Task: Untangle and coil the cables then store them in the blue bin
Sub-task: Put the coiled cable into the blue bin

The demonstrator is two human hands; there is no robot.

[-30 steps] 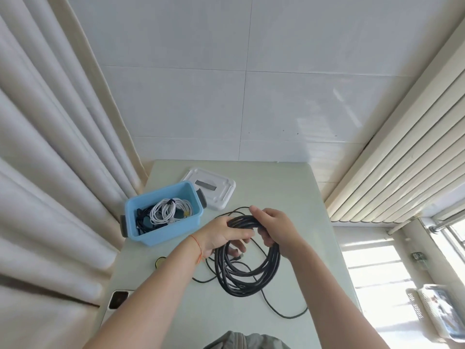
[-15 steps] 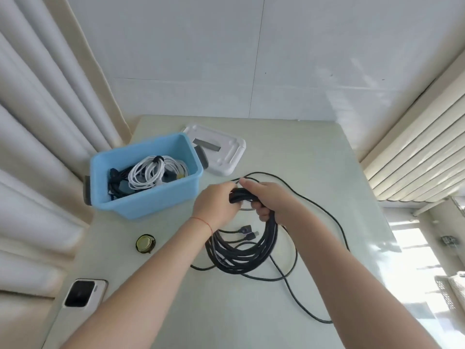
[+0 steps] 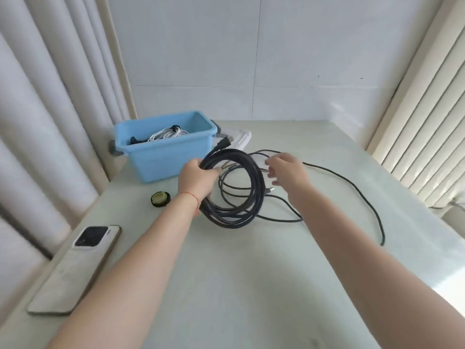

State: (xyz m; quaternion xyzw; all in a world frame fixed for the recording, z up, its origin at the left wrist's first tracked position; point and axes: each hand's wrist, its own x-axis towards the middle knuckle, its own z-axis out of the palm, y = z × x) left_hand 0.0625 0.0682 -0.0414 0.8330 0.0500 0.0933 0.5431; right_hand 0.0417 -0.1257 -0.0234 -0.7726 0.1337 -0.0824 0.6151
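Head view
Left hand: the left hand (image 3: 196, 178) has its fingers curled round the left side of the black cable coil (image 3: 235, 188), holding it lifted and tilted over the table (image 3: 251, 285)
Right hand: the right hand (image 3: 286, 171) is just beside the coil's right side, fingers loosely spread and clasping nothing; whether the fingertips touch a strand cannot be told
Coil: several thick loops, one plug end sticking up at the top towards the blue bin (image 3: 164, 144)
Loose cable: a thin black cable (image 3: 362, 197) trails from the coil across the right half of the table towards its right edge
Blue bin: near the far left corner, open, with a white cable bundle (image 3: 167, 133) and dark cables inside
Lid: the white lid (image 3: 240, 139) lies just behind the bin, partly hidden
Near left edge: a phone (image 3: 75, 268) lies face down; a small round cap (image 3: 160, 199) sits between phone and bin
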